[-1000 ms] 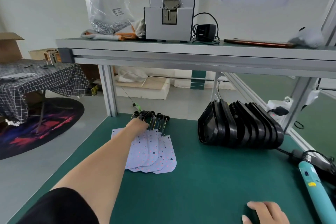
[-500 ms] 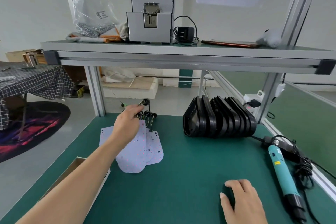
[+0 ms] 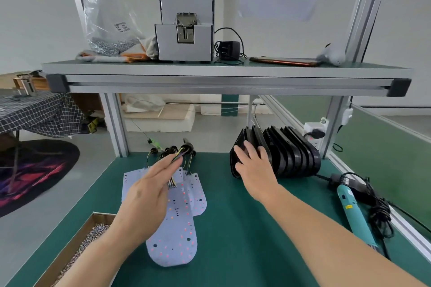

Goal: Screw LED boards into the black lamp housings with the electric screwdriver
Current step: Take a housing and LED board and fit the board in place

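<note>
My left hand (image 3: pixel 145 196) pinches the wires of a white LED board (image 3: pixel 172 240) and holds it tilted above the green bench, over a few more boards (image 3: pixel 198 193) with black connectors (image 3: pixel 186 147). To the right, a row of black lamp housings (image 3: pixel 293 156) stands on edge. The spread fingers of my right hand (image 3: pixel 253 165) lie on the face of the frontmost housing. A teal electric screwdriver (image 3: pixel 352 212) lies at the right edge with its cable.
A cardboard box of screws (image 3: pixel 88 240) sits at the front left. Above the bench, a shelf (image 3: pixel 210 74) carries a grey screw feeder (image 3: pixel 184 37), a bag of screws, an adapter and a phone. A power strip (image 3: pixel 314 130) hangs behind the housings.
My left hand has lifted one LED board by its wires toward me. My right hand has left the bench front and reached the frontmost housing. The camera has tilted down and right.
</note>
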A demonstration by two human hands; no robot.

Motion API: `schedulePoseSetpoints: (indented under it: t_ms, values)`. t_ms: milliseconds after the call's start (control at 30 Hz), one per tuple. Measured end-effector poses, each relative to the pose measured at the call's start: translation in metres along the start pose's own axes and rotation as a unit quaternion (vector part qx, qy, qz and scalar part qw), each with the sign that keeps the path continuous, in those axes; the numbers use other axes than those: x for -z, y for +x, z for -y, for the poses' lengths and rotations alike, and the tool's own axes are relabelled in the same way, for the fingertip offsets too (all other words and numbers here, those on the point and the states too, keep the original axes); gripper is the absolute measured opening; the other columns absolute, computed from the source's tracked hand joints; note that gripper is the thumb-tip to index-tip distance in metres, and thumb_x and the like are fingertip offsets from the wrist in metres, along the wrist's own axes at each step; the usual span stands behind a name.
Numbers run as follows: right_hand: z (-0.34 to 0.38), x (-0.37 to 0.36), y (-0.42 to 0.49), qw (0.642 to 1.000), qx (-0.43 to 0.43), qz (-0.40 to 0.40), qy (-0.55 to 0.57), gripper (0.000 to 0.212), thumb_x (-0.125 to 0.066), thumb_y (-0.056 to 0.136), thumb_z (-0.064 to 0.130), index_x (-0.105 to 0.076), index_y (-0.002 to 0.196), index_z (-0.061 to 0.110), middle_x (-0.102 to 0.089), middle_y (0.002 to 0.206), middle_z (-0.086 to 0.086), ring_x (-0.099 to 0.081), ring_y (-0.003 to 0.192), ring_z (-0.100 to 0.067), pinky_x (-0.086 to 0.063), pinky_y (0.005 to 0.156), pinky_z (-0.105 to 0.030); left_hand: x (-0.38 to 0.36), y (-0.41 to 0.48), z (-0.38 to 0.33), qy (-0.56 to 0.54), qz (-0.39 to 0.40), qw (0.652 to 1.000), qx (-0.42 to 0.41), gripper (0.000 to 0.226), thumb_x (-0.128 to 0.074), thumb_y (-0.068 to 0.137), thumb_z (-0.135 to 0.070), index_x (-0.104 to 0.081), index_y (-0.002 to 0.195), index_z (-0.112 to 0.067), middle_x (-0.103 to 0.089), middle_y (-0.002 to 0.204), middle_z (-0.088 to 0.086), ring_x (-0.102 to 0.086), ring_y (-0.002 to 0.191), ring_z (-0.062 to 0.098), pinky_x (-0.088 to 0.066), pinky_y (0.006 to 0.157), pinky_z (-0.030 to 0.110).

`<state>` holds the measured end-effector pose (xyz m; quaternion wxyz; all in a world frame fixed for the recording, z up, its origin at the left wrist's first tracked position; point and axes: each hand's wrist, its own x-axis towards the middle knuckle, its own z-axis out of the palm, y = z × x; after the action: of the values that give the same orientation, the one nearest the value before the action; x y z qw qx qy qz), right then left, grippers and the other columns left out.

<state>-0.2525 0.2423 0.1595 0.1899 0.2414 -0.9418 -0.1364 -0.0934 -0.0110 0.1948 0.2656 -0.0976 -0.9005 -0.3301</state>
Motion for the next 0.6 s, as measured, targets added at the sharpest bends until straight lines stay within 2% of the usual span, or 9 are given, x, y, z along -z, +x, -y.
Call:
schedulePoseSetpoints:
  t_ms: [67, 167, 233, 333, 367, 433, 467, 533, 600]
  values:
    - [-0.009, -0.008, 0.005, 0.998, -0.021, 0.046, -0.026, 0.04, -0.061, 0.086, 0.001, -0.06, 0.125, 0.014, -0.022, 0.161, -0.013, -0.006, 0.151, -0.047, -0.006, 0.121, -0.063, 0.003, -0.006, -0.001, -0.013, -0.009, 1.0, 0.01, 0.063, -0.045, 0.096, 0.009, -0.052, 0.142, -0.033, -0.028, 0.138, -0.051, -0.024, 0.123, -0.035, -0.018, 0.095, -0.009]
    - [-0.019, -0.009, 0.003, 0.997, -0.037, 0.074, 0.002, 0.034, -0.061, 0.091, 0.003, -0.057, 0.121, 0.018, -0.04, 0.142, -0.011, -0.024, 0.144, -0.05, -0.013, 0.118, -0.064, 0.008, -0.013, -0.003, -0.019, -0.009, 0.999, 0.024, 0.062, -0.044, 0.096, 0.008, -0.052, 0.142, -0.033, -0.029, 0.139, -0.043, -0.027, 0.123, -0.033, -0.023, 0.094, -0.007]
    - [-0.02, -0.009, -0.002, 0.994, -0.061, 0.056, 0.073, 0.02, -0.06, 0.098, 0.019, -0.056, 0.117, 0.02, -0.044, 0.132, -0.007, -0.04, 0.133, -0.041, -0.025, 0.113, -0.056, 0.008, -0.016, -0.005, -0.025, -0.007, 0.999, 0.029, 0.061, -0.044, 0.097, 0.008, -0.052, 0.142, -0.033, -0.03, 0.138, -0.042, -0.026, 0.124, -0.034, -0.025, 0.095, -0.006]
    - [-0.018, -0.011, -0.015, 0.976, -0.106, 0.025, 0.19, 0.021, -0.059, 0.098, 0.037, -0.056, 0.115, 0.024, -0.046, 0.124, 0.0, -0.051, 0.112, -0.026, -0.035, 0.104, -0.043, 0.005, -0.019, -0.009, -0.033, -0.004, 0.999, 0.037, 0.06, -0.043, 0.097, 0.009, -0.053, 0.14, -0.032, -0.031, 0.137, -0.039, -0.025, 0.124, -0.034, -0.026, 0.092, -0.006]
    - [-0.019, -0.012, -0.019, 0.97, -0.113, 0.016, 0.214, 0.021, -0.06, 0.098, 0.038, -0.056, 0.114, 0.024, -0.046, 0.123, 0.001, -0.052, 0.109, -0.024, -0.035, 0.103, -0.042, 0.005, -0.02, -0.011, -0.035, 0.0, 0.999, 0.038, 0.06, -0.043, 0.097, 0.008, -0.053, 0.14, -0.033, -0.032, 0.137, -0.039, -0.028, 0.125, -0.031, -0.028, 0.09, -0.006]
    - [-0.022, -0.014, -0.026, 0.961, -0.124, 0.01, 0.249, 0.02, -0.059, 0.099, 0.037, -0.056, 0.114, 0.024, -0.048, 0.123, 0.002, -0.052, 0.105, -0.021, -0.035, 0.104, -0.04, 0.003, -0.021, -0.014, -0.038, 0.012, 0.998, 0.041, 0.059, -0.044, 0.097, 0.007, -0.054, 0.139, -0.034, -0.033, 0.137, -0.038, -0.04, 0.131, -0.013, -0.031, 0.087, -0.004]
    - [-0.024, -0.013, -0.029, 0.958, -0.127, 0.01, 0.257, 0.02, -0.057, 0.1, 0.037, -0.056, 0.115, 0.024, -0.049, 0.124, 0.003, -0.053, 0.106, -0.021, -0.032, 0.108, -0.041, 0.002, -0.021, -0.016, -0.038, 0.018, 0.998, 0.044, 0.059, -0.044, 0.097, 0.007, -0.054, 0.139, -0.033, -0.034, 0.138, -0.037, -0.046, 0.132, 0.0, -0.032, 0.087, -0.003]
    - [-0.026, -0.013, -0.031, 0.963, -0.125, 0.009, 0.239, 0.018, -0.054, 0.102, 0.036, -0.055, 0.116, 0.026, -0.051, 0.129, 0.006, -0.05, 0.123, -0.023, -0.019, 0.117, -0.047, 0.0, -0.021, -0.017, -0.036, 0.026, 0.998, 0.05, 0.059, -0.045, 0.097, 0.007, -0.055, 0.14, -0.032, -0.038, 0.14, -0.033, -0.056, 0.124, 0.02, -0.034, 0.081, -0.002]
    - [-0.024, -0.013, -0.029, 0.976, -0.103, 0.006, 0.192, 0.019, -0.05, 0.104, 0.037, -0.055, 0.119, 0.027, -0.047, 0.141, 0.008, -0.031, 0.146, -0.032, -0.009, 0.12, -0.053, 0.001, -0.02, -0.017, -0.044, 0.025, 0.997, 0.059, 0.06, -0.045, 0.096, 0.007, -0.055, 0.138, -0.036, -0.042, 0.143, -0.026, -0.063, 0.106, 0.021, -0.038, 0.071, 0.0]
